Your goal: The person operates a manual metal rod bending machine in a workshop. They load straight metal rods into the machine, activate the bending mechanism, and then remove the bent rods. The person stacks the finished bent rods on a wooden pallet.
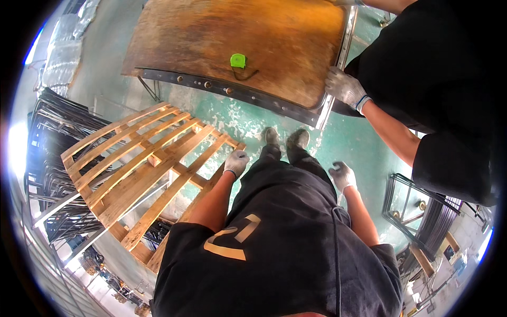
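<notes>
My left hand point(236, 163), in a pale work glove, hangs by my thigh beside the edge of a wooden pallet point(138, 158). Its fingers are curled in, and nothing shows in them. On my other side, my right hand point(343, 176), gloved too, hangs over the green floor with thumb and fingers somewhat apart, holding nothing. Ahead of me stands a wood-topped table point(211, 37) with a dark metal rail point(253, 99) bolted along its near edge. A bright green tape measure point(238, 60) lies on the wood, beside a dark strap point(245, 75).
At the right, a co-worker in black rests a gloved hand point(344, 87) on the table's right corner. Stacked black metal frames point(58, 142) fill the left side behind the pallet. More black frames point(417, 211) stand at the lower right. Plastic-wrapped goods point(62, 50) stand far left.
</notes>
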Motion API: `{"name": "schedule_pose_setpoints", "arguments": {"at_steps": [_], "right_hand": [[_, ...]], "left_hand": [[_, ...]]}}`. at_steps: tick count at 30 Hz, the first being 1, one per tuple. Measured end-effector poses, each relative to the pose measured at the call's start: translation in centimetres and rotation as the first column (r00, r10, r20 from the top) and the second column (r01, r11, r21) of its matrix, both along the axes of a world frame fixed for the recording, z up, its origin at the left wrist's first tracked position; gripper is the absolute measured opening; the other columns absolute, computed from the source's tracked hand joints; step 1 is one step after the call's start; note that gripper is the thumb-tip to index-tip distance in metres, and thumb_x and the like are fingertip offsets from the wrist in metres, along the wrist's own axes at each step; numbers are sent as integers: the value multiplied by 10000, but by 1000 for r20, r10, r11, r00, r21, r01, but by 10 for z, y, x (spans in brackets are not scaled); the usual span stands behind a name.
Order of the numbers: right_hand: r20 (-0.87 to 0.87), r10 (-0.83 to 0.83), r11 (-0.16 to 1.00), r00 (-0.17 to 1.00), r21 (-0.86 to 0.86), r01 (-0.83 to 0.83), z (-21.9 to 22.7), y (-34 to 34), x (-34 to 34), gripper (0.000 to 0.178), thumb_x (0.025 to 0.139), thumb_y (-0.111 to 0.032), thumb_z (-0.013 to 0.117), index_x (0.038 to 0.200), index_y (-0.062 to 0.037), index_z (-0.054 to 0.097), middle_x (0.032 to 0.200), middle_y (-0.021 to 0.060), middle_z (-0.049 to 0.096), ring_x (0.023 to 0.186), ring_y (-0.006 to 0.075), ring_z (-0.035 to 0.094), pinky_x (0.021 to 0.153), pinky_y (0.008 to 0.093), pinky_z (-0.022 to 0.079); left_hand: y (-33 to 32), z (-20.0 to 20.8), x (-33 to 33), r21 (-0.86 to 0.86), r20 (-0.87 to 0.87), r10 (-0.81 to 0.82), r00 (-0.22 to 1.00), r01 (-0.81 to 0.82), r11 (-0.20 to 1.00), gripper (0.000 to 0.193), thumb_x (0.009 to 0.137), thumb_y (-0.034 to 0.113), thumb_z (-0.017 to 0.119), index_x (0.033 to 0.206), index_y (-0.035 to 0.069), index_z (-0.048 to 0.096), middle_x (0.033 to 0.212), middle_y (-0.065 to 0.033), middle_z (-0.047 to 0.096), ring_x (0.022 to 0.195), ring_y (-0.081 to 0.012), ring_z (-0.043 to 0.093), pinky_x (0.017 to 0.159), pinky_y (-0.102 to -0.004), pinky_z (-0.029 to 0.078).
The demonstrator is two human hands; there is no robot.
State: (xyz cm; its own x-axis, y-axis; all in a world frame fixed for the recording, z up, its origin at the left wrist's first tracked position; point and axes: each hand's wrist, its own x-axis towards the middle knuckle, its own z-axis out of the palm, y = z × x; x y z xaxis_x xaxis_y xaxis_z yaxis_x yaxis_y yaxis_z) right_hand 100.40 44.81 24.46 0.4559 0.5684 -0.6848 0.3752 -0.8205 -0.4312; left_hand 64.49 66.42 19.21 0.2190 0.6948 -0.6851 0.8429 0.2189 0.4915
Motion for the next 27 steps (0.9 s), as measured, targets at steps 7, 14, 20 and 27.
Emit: {"name": "schedule_pose_setpoints", "arguments": {"at_steps": [7, 14, 20, 27], "right_hand": [[88, 343, 927, 935, 127, -352, 68, 117, -20, 578, 858, -356, 579, 1394, -206, 424, 955, 198, 676, 899, 392, 644, 794, 456, 509], [87, 322, 945, 943, 38, -326, 44, 176, -26, 666, 861, -366, 562, 1463, -197, 332, 1068, 230, 655, 970, 401, 636, 849, 464, 500], [90, 320, 946, 943, 14, -322, 52, 183, -29, 672, 854, -376, 567, 1461, -194, 344, 1169, 254, 614, 1057, 404, 607, 918, 452, 482], [122, 351, 931, 928, 57, -360, 40, 161, -29, 623, 863, -391, 559, 1427, -174, 408, 1240, 251, 578, 1105, 395, 588, 954, 430, 466]], "left_hand": [[2, 22, 10, 12, -71, 6, 997, -6, 1000, 316, 807, 291, 646, 999, 45, 688, 967, -153, 698, 936, -276, 665, 830, -351, 499], [1, 6, -4, 58, -50, 8, 999, -5, 998, 268, 816, 278, 671, 929, 36, 693, 883, -112, 701, 850, -213, 668, 781, -322, 497], [-13, 15, -6, -12, -41, 145, 989, -145, 989, 253, 809, 268, 681, 926, 44, 693, 872, -98, 696, 832, -193, 655, 770, -319, 498], [-14, 15, -8, -49, -45, 92, 995, -94, 994, 243, 780, 269, 674, 884, 50, 689, 876, -135, 691, 874, -258, 665, 788, -346, 501]]}}
